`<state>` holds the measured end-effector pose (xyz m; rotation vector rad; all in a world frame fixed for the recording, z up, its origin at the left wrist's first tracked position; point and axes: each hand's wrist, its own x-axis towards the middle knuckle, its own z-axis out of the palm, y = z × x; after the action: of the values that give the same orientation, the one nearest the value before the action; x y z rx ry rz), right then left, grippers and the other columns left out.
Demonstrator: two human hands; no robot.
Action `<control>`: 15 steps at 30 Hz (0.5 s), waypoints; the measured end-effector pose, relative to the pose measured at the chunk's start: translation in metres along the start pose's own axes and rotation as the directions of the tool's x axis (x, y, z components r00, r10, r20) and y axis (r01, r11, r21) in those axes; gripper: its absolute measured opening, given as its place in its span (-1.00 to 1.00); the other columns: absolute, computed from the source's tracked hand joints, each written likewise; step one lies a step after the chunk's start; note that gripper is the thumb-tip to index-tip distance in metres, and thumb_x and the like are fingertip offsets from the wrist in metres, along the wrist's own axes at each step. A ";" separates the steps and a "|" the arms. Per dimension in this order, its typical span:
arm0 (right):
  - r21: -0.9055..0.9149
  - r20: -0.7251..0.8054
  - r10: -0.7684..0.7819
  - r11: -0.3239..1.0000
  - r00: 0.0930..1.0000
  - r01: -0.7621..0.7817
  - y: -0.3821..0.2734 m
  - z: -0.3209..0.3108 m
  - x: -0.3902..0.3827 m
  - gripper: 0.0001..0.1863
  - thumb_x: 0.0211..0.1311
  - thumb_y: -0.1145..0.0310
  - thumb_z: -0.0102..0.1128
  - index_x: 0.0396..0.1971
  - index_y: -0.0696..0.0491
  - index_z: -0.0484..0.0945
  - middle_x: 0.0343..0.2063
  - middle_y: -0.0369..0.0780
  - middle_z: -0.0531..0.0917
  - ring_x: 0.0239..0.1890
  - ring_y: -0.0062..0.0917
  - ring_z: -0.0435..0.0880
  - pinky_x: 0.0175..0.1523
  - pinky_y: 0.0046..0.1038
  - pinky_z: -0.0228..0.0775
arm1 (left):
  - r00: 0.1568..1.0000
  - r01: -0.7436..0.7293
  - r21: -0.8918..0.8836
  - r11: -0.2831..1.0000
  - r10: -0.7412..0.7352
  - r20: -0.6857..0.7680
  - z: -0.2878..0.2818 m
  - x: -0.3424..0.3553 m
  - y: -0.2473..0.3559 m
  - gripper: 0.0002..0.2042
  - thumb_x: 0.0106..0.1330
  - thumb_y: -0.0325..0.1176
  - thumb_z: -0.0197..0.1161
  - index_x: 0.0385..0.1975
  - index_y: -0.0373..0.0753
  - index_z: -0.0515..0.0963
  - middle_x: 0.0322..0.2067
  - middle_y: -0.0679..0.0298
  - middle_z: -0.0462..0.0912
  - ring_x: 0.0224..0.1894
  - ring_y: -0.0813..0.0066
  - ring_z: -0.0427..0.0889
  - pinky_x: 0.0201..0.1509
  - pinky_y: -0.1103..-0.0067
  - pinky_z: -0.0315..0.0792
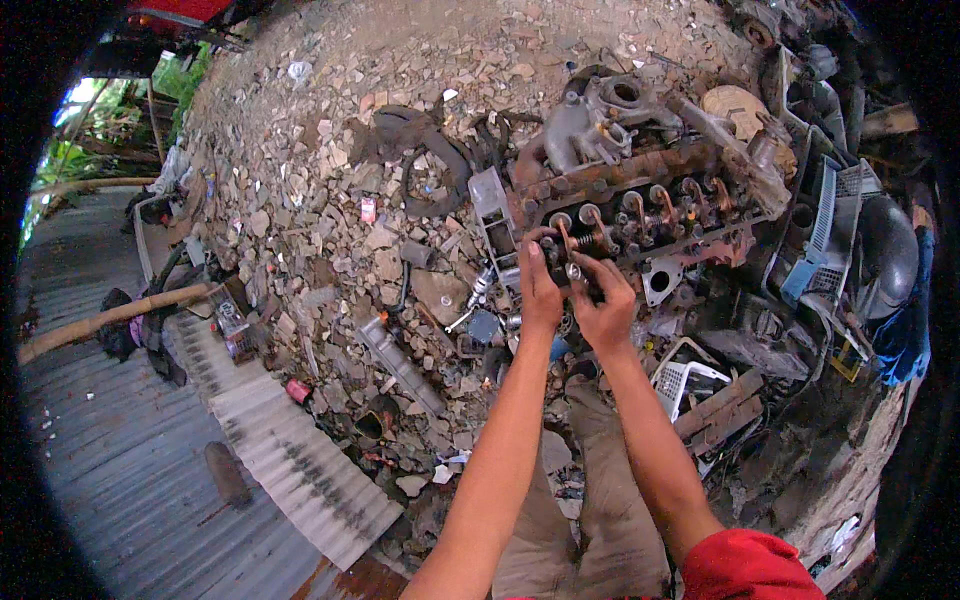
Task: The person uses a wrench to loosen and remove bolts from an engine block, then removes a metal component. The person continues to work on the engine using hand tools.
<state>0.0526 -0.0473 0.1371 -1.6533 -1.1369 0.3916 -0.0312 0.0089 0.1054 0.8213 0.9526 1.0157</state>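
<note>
A rusty engine cylinder head (640, 225) with rocker arms and valve springs (590, 238) lies on the stony ground in front of me. At its near left end, my left hand (541, 292) has its fingers closed against the edge, beside the first rocker arm (563, 230). Whatever those fingertips grip is hidden. Just to the right, my right hand (606, 303) pinches a small shiny metal piece (573, 271) between thumb and fingers. Its exact kind is too small to make out. The two hands are close together.
A ratchet wrench (478, 292) lies left of my hands, near a long grey metal cover (400, 365). Behind the head sits a grey manifold casting (585, 130). A white plastic basket (688, 380) and blue crate piece (815, 235) stand right. Corrugated sheet (290, 445) lies left.
</note>
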 end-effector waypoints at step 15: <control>0.001 -0.106 0.099 0.995 0.989 -0.100 -0.007 0.012 -0.005 -0.76 0.15 0.38 0.41 -0.23 0.15 0.63 -0.41 -0.12 0.67 -0.41 -0.29 0.68 -0.30 -0.35 0.47 | 0.987 -0.151 0.267 0.952 0.131 0.092 -0.019 0.008 -0.010 -0.56 0.60 -0.06 -0.28 0.03 -0.29 0.43 -0.09 0.14 0.52 0.01 0.34 0.52 0.15 0.45 0.37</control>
<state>0.0376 -0.0445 0.1368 -1.7188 -0.9803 0.3607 -0.0438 0.0155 0.0879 1.1642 0.9952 0.9811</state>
